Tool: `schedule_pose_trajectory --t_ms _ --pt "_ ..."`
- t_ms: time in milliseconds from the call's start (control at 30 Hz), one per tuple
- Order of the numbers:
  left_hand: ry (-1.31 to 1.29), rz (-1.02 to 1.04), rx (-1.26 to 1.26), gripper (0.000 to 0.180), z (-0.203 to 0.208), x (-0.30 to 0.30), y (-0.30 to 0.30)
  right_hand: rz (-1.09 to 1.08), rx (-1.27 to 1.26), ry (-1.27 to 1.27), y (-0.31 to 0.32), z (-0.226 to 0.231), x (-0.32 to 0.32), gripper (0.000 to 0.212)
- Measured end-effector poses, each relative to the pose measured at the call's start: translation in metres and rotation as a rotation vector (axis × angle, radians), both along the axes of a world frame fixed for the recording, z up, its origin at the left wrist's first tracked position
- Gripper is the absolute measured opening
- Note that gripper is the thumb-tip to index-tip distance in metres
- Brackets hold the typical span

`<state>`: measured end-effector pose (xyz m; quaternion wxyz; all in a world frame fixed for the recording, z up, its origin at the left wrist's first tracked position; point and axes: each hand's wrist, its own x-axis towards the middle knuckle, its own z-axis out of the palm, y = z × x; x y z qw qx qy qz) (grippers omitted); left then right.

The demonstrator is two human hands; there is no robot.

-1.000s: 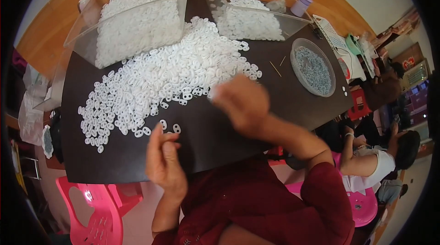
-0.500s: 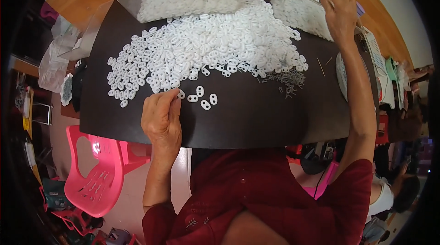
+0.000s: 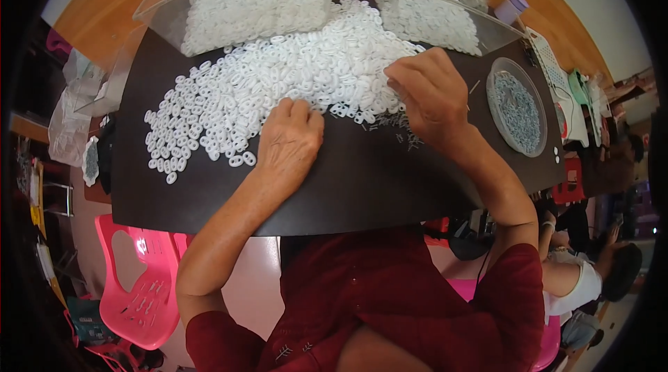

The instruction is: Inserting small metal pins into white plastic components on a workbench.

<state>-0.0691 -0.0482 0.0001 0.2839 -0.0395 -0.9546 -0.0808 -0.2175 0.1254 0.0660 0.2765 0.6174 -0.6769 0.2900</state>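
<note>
Small white oval plastic pieces, each with two holes, form a wide pile (image 3: pixel 299 59) on the dark table. At the pile's front edge, my left hand (image 3: pixel 289 139) is palm down with its fingers curled and the fingertips hidden. Over the pile's right end, my right hand (image 3: pixel 435 97) is raised with the fingers bent together. Whatever either hand holds, if anything, cannot be made out. Under and beside the right hand lie small grey metal pins (image 3: pixel 410 139), partly covered by it.
Behind the pile stand two clear bins of white pieces, a large left bin (image 3: pixel 254 7) and a right bin (image 3: pixel 431 17). A round tub (image 3: pixel 516 108) of grey pins sits at the right. A pink chair (image 3: pixel 142 288) stands left of the table (image 3: pixel 362 191). Other people are at the far right.
My right hand has come from the right bin down to the pile's right end. My left hand has moved right, to where several loose white pieces lay; they no longer show.
</note>
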Motion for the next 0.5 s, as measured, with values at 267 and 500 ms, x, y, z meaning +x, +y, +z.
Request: schedule_pose_trajectory --t_ms 267,500 --pt "0.024 0.0 0.112 0.018 -0.002 0.0 -0.001 -0.003 0.073 -0.236 0.013 -0.042 0.021 0.018" --pt "0.01 -0.001 0.085 0.015 -0.001 0.006 0.004 0.006 0.158 -0.234 -0.021 -0.067 0.03 0.016"
